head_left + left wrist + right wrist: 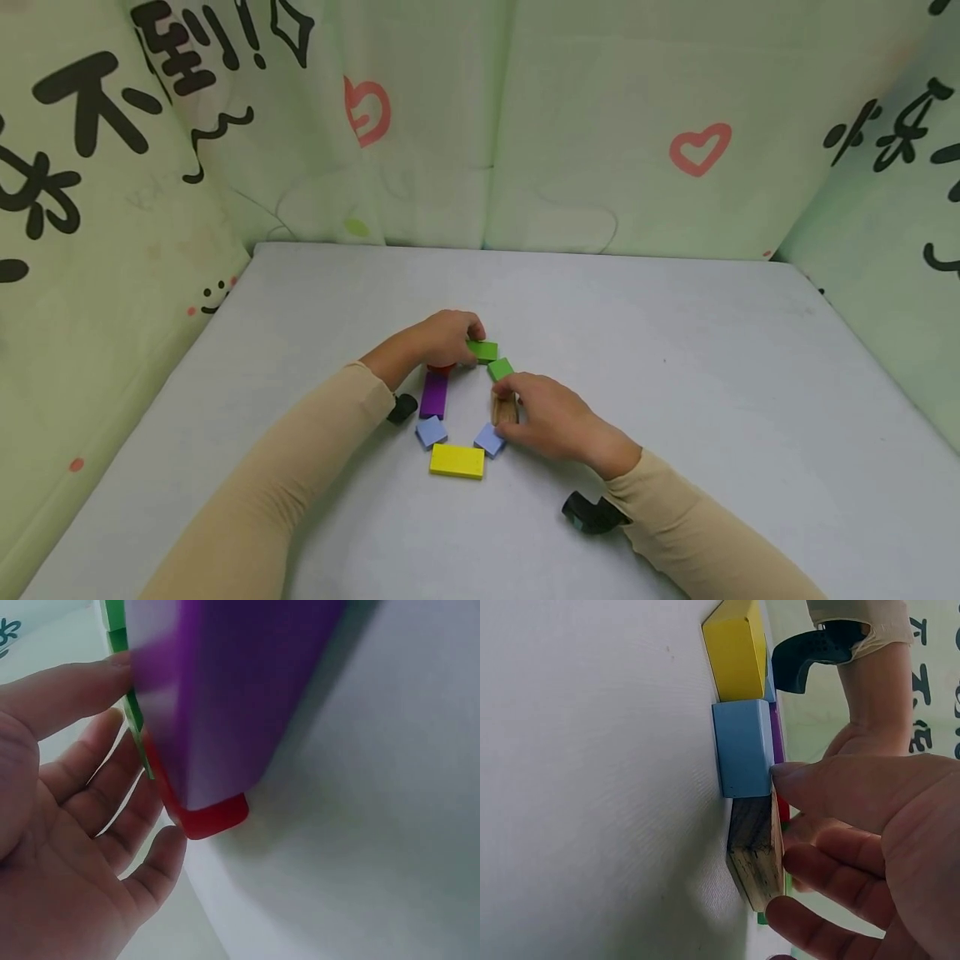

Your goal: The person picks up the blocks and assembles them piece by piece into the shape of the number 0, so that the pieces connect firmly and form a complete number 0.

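Note:
Blocks lie in a ring on the table. My left hand (446, 335) is at the ring's far side and pinches a green block (483, 352) between thumb and fingers. Under that hand, a red block (217, 817) is mostly hidden in the head view, beside the purple block (433, 395). My right hand (555, 417) holds the bare wooden block (756, 862) on the right side, thumb near one end and fingertips near the other. Its thumb tip overlaps a light blue block (742, 750). Another green block (500, 369) sits between the two held ones.
A yellow block (457, 461) lies at the near side of the ring, with a second light blue block (431, 432) at its left corner. Black wrist cameras hang below both forearms. Printed cloth walls (585, 125) stand behind and beside the white table (675, 350).

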`<state>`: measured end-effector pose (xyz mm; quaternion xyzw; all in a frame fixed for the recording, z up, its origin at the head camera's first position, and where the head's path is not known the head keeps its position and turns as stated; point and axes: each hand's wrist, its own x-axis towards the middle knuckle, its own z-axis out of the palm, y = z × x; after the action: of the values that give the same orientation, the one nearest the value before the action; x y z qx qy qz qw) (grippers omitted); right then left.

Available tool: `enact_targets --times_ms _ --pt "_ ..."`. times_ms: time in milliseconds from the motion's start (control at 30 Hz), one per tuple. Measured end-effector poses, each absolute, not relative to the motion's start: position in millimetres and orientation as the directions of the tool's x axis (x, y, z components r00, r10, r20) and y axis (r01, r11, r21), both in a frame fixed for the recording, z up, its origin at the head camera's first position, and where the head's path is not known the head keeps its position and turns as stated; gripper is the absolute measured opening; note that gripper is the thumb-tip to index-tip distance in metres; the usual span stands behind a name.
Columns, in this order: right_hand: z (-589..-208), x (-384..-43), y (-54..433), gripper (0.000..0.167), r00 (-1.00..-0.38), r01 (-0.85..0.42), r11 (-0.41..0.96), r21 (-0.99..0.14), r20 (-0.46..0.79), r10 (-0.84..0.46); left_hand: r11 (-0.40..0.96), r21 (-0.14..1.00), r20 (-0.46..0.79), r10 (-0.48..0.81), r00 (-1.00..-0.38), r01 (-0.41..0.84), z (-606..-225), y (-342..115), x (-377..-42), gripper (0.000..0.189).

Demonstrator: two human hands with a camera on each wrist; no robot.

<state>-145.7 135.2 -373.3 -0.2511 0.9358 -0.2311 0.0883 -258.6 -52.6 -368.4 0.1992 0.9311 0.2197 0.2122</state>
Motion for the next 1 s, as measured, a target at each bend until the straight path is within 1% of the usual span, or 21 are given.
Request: enact_targets --times_ms 267,433,600,767,900,1000 --pt "-375.0 -146.0 137.5 0.039 -0.842 -0.472 0.732 -0.491 0.004 -0.540 0.819 0.488 -0.287 0.477 -0.830 0.302 -364.5 -56.3 -255.6 0.050" --pt "-373.6 -145.2 142.1 0.036 -0.846 -0.482 0.731 -0.483 0.040 -0.531 0.823 0.469 -0.243 0.470 -0.849 0.321 -365.0 -66.8 -245.9 0.059" --pt "-369.0 -144.9 148.6 0.039 -0.849 -0.497 0.738 -0.455 0.078 -0.523 0.830 0.460 -0.186 0.436 -0.880 0.314 -360.0 -74.4 -233.8 0.066" --pt "-364.5 -144.5 154.6 0.043 -0.857 -0.493 0.758 -0.428 0.090 -0.507 0.831 0.464 -0.123 0.402 -0.908 0.305 -350.6 -77.5 -219.9 0.072" --pt "-360.2 -143.7 157.8 0.046 -0.869 -0.482 0.783 -0.392 0.103 -0.483 0.824 0.464 -0.051 0.391 -0.919 0.325 -343.8 -79.9 -207.4 0.075" --pt "-356.8 -143.0 159.5 0.048 -0.875 -0.478 0.800 -0.363 0.117 -0.470 0.830 0.453 -0.024 0.375 -0.927 0.325 -339.4 -81.2 -198.2 0.077"
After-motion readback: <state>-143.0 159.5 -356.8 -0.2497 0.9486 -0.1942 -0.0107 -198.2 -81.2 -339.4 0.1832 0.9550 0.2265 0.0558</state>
